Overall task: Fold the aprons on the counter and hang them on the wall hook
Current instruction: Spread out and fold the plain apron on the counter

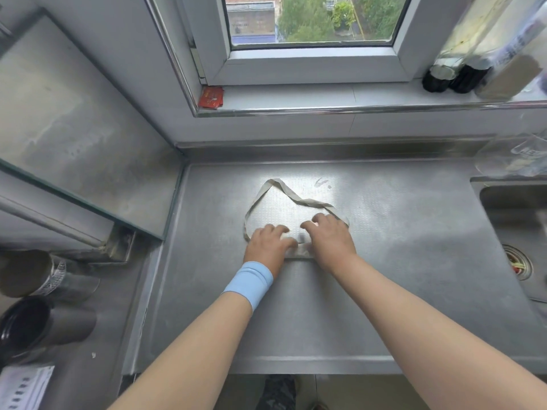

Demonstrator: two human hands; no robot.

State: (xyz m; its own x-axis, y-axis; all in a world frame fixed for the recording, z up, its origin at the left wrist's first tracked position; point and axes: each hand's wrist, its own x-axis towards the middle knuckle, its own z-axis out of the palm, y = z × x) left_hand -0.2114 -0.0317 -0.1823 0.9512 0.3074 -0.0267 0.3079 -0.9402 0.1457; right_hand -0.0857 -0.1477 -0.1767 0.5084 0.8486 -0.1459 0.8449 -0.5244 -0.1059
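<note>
seemingly folded apron [299, 252] under both hands

apron [297, 252] on counter [384, 261], seemingly folded

Showing one folded apron [297, 252] with one strap loop [284, 190], two hands, one blue wristband [250, 281], two metal cups near left, three bottles far right.

Both arms outstretched, left hand [268, 242] and right hand [328, 236] palms-down, fingers spread
</note>
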